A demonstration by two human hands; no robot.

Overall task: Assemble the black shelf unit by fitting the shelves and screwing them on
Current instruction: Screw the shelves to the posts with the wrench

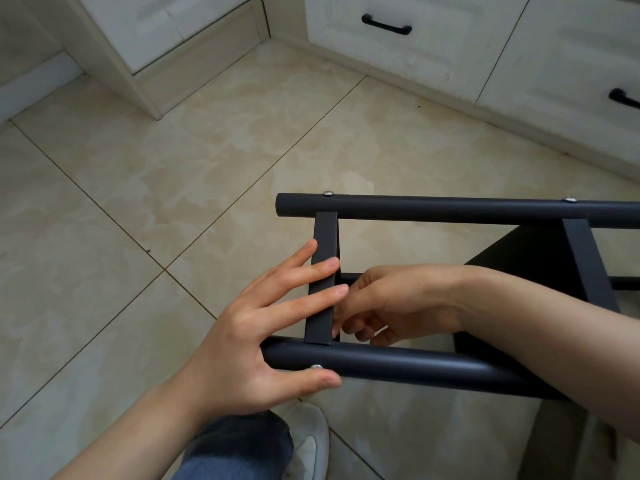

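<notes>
l hand (256,341) flat on matte blk shelf unit (450,211) w/ silver screws (327,193).

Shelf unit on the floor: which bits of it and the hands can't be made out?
- Head view: the right hand curls its fingers behind the crossbar; whether they pinch anything is unclear.
- Head view: the shelf unit's right end is cut off by the frame edge.
- Head view: the black shelf panel is largely hidden by the right forearm.
- Head view: a screw is partly covered by the left hand.
</notes>
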